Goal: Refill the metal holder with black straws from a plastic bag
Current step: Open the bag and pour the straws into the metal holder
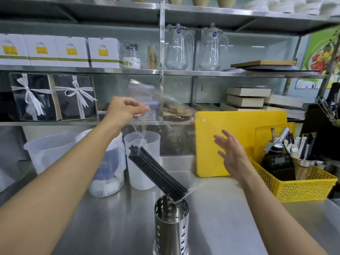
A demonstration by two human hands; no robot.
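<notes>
The left hand [123, 107] pinches the clear plastic bag [145, 100]; below its fingers, black straws [156, 173] tilt into the metal holder [172, 223] on the steel counter [230, 218]. The right hand [232, 155] is spread, empty, before shelves [239, 73].

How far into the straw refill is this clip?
Midway. Done: the black straws have their lower ends inside the metal holder. In hand: the left hand pinches the clear plastic bag above them; the right hand hovers open. Left: getting the tilted bundle clear of the bag and settled.
</notes>
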